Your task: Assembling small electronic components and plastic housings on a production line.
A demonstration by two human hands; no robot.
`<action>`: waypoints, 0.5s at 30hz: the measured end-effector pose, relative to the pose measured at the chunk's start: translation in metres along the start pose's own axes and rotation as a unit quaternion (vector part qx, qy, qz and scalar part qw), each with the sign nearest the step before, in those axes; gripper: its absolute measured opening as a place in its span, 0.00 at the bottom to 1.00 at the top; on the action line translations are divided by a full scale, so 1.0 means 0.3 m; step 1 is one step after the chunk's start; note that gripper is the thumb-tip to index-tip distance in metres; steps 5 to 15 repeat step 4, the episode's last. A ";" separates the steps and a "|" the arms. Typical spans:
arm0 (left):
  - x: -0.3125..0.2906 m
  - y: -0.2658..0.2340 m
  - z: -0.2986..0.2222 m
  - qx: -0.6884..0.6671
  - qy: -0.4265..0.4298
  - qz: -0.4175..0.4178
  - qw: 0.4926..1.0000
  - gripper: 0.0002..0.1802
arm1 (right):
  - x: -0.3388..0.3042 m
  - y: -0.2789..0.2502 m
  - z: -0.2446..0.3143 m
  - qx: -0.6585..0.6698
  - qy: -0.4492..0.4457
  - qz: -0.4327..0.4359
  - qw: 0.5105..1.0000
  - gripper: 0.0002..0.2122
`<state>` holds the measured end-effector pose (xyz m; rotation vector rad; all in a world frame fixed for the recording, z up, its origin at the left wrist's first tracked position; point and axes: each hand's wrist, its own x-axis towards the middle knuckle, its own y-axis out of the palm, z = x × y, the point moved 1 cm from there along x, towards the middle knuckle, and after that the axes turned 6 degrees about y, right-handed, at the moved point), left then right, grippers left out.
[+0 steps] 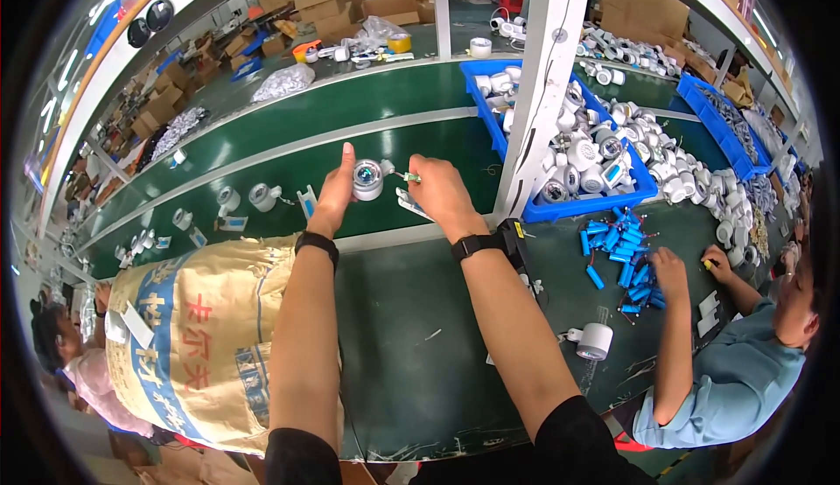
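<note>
Above the green conveyor, my left hand [335, 189] is closed round the side of a white round lamp-like unit [368, 181], its thumb pointing up. The unit's glassy round face is turned upward, and a white bracket sticks out from its right side. Just right of it, my right hand [440, 189] pinches a small green part [412, 177], which a thin reddish wire joins to the unit. A white flat bracket piece [411, 205] lies beneath my right hand. Similar white units [262, 195] with loose flat pieces stand along the belt to the left.
A blue bin [595, 213] heaped with white units stands right, behind a white post [544, 83]. Blue wired battery cells [626, 249] lie on the workbench [394, 345], near a co-worker's hand [670, 273]. A printed woven sack [206, 336] bulges at left; another person sits beyond it.
</note>
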<state>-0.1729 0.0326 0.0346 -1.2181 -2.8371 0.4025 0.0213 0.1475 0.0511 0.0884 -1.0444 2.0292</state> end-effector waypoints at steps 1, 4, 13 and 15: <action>0.018 0.009 0.013 0.002 -0.003 -0.003 1.000 0.44 | 0.007 0.009 -0.011 0.000 0.001 0.000 1.000 0.07; 0.072 0.016 0.048 0.014 -0.015 0.006 1.000 0.44 | 0.028 0.036 -0.041 -0.007 0.012 0.002 1.000 0.07; 0.072 0.016 0.048 0.014 -0.015 0.006 1.000 0.44 | 0.028 0.036 -0.041 -0.007 0.012 0.002 1.000 0.07; 0.072 0.016 0.048 0.014 -0.015 0.006 1.000 0.44 | 0.028 0.036 -0.041 -0.007 0.012 0.002 1.000 0.07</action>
